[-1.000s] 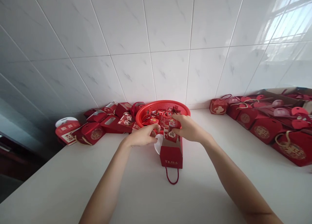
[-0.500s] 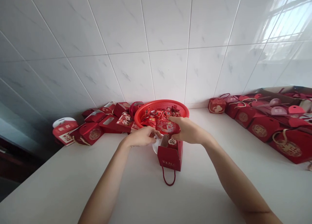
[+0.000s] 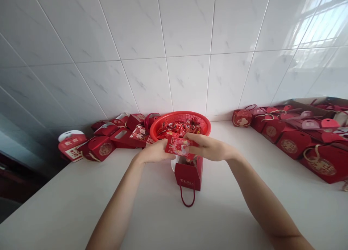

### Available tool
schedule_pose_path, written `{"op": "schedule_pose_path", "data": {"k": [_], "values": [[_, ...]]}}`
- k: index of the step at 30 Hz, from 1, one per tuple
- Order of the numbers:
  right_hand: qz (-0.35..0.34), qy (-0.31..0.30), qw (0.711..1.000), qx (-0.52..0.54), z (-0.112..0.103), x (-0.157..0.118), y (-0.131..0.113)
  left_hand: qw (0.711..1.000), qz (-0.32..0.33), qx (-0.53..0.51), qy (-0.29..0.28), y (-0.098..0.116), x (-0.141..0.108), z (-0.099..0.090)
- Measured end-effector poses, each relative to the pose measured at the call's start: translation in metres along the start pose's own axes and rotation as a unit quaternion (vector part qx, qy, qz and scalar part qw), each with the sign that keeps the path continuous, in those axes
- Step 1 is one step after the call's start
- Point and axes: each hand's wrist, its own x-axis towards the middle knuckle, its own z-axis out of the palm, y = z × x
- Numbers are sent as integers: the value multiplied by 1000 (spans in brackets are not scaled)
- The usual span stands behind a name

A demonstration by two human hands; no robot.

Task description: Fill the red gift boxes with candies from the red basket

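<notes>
Head view: 1 red printed packet (image 3: 176, 145) lies btwn the 2 hands, just above the open box. R hand (image 3: 213, 147): fingers clamped on the packet's right end. L hand (image 3: 154, 152): fingertips at its left edge, partly hidden by it; can't tell if they grip.

Counts, rel. to fingers: 1 open red box (image 3: 187, 174) just below & nearer the body, w/ 1 cord handle (image 3: 187, 206) lying on the white table (image 3: 163, 213); contents mostly hidden. 1 red basket (image 3: 208, 126) just beyond the fingertips, w/ many small wrapped pcs (image 3: 187, 125), too jumbled to count. Left of L fingers, well apart: pile of red boxes (image 3: 104, 148), at least 6. Far right of R fingers: group of red boxes (image 3: 292, 143), at least 5, exact no. unclear b/c of overlap.
</notes>
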Motion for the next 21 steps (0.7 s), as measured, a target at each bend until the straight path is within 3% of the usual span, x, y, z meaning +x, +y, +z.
{"op": "schedule_pose_path", "data": {"k": [5, 11, 17, 21], "values": [[74, 5, 986, -152, -8, -1, 8, 998, -17, 52, -38, -2, 2, -2], [111, -98, 977, -151, -12, -3, 9, 997, -30, 58, -46, -1, 4, -1], [137, -30, 965, -221, -5, 2, 11, 995, -54, 80, -20, 5, 0, 1], [119, -38, 960, -249, -3, 2, 9, 994, -28, 97, 28, 13, -5, 5]]}}
